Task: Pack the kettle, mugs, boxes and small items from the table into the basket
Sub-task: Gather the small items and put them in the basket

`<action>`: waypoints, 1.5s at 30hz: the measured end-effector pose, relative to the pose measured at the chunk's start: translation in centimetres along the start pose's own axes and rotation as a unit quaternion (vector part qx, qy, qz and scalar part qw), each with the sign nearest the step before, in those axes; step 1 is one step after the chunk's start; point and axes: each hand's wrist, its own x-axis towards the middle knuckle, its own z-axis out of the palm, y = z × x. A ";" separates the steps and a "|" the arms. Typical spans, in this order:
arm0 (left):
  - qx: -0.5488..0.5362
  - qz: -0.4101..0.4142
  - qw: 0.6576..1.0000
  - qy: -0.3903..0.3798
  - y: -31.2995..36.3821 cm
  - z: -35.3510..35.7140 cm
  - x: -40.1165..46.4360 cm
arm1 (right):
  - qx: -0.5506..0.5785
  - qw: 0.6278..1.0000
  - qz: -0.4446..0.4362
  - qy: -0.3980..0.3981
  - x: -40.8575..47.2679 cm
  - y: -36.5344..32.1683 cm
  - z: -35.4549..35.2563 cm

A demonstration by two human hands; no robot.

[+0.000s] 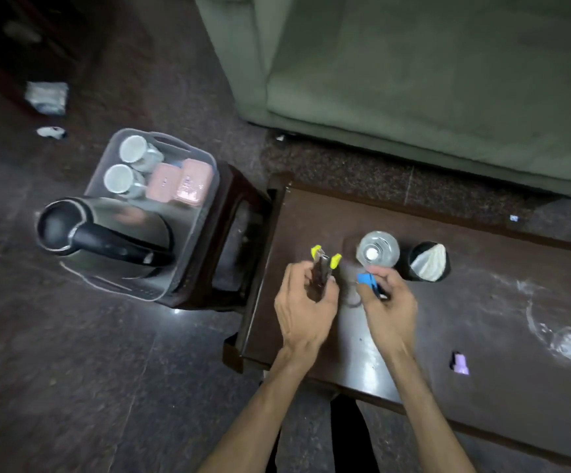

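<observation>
a: where's the kettle [106, 233]?
b: i see it in the basket [188, 268], left, with two mugs [125, 165].
a: hands?
b: left hand [306, 307] grips a yellow-tipped clip [325, 264]; right hand [391, 302] pinches a blue clip [367, 279] over the table [482, 302].

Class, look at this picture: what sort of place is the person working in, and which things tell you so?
Probably a living room at home: a green sofa stands behind a low dark wooden table, the floor is polished stone, and a kettle with two mugs sits packed in a basket.
</observation>
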 end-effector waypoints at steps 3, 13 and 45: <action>-0.031 -0.060 0.992 0.108 -0.1 -3.3 5.2 | -0.021 0.997 -0.051 -0.050 0.9 -4.3 6.1; -0.048 -0.254 0.931 0.257 -2.9 -10.6 21.7 | -0.152 0.968 -0.169 -0.111 5.4 -15.2 22.5; 0.214 -0.330 0.919 0.016 -10.4 -15.2 33.7 | -0.259 0.947 -0.124 -0.142 8.6 -21.7 36.3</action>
